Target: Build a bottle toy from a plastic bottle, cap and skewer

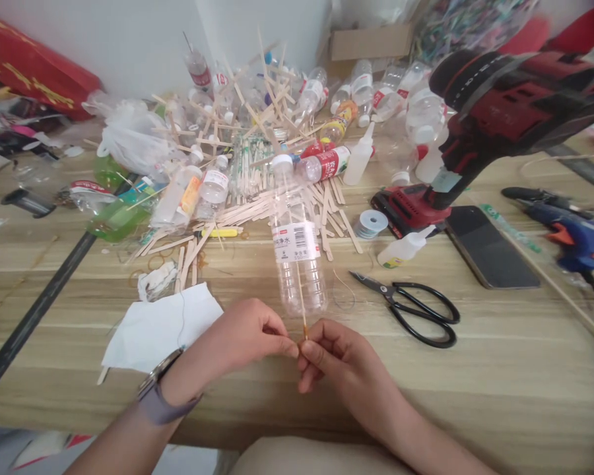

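Note:
A clear plastic bottle (301,284) with a white cap and white label stands in front of my hands. A thin wooden stick (301,297) runs up along it; I cannot tell whether it passes in front of the bottle or inside. An orange-brown band (305,330) wraps the stick's lower end. My right hand (339,356) pinches the stick just below the bottle's base. My left hand (257,336), with a watch on the wrist, is closed in a pinch beside the right fingertips. What lies between its fingers is too small to make out.
Black-handled scissors (400,303), a phone (490,247), a cordless drill (495,112) and a glue gun (569,231) lie or stand to the right. White paper (153,330) lies left. Behind are wooden sticks (247,211), several bottles and a thread spool (371,223).

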`<state>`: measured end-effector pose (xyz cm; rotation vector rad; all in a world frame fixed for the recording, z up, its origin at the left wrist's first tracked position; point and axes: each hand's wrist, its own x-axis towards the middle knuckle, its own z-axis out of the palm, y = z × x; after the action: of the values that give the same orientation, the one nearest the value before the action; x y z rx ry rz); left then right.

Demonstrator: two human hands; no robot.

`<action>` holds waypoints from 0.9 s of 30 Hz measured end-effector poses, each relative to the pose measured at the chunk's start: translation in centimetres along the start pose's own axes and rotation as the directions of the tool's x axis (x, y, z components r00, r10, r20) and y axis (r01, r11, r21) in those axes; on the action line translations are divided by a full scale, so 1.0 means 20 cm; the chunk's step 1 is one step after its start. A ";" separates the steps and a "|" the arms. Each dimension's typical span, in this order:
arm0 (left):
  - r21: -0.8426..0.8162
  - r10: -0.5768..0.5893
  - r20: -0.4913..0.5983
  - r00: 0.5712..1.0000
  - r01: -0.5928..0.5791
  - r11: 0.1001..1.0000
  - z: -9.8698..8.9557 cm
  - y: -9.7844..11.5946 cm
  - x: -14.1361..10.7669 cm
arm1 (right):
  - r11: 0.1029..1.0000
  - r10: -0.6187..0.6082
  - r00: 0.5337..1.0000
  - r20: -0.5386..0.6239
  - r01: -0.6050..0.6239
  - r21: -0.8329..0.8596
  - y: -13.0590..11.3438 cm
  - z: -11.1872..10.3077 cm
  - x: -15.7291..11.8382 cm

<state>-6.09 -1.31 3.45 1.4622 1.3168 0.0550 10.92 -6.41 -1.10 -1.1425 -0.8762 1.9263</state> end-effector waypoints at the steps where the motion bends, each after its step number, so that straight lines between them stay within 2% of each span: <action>1: -0.072 0.036 0.028 0.999 -0.034 0.997 0.01 -0.01 0.01 | 1.000 -0.010 1.000 0.000 0.010 0.008 -0.01 0.00 0.00; 4: -0.362 0.122 0.030 0.992 -0.103 0.927 0.06 -0.04 0.02 | 0.998 -0.042 0.999 -0.017 0.043 0.052 -0.02 0.01 0.00; 7: -0.576 0.063 -0.040 0.997 -0.075 0.814 0.15 -0.07 0.02 | 0.993 -0.052 0.998 -0.044 0.056 0.102 -0.02 0.01 0.01; 10: -0.696 0.034 -0.072 0.997 -0.075 0.714 0.22 -0.08 0.02 | 0.988 -0.032 0.998 -0.049 0.039 0.151 -0.02 0.01 0.00; 20: -0.910 -0.003 0.007 1.000 0.007 0.415 0.30 -0.09 0.01 | 0.961 0.042 0.999 0.000 -0.041 0.275 0.00 0.02 0.00; 23: -0.921 -0.031 -0.024 0.999 -0.010 0.389 0.30 -0.07 -0.01 | 0.963 0.022 1.000 -0.011 -0.019 0.269 -0.02 0.02 0.00; 27: -0.909 -0.048 -0.065 0.997 -0.039 0.415 0.31 -0.04 -0.02 | 0.965 0.041 0.999 -0.036 -0.031 0.260 -0.03 0.03 -0.01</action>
<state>-2.73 -5.77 0.77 0.4717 1.0376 0.7448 10.57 -6.28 -0.30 -1.0419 -0.5636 1.9721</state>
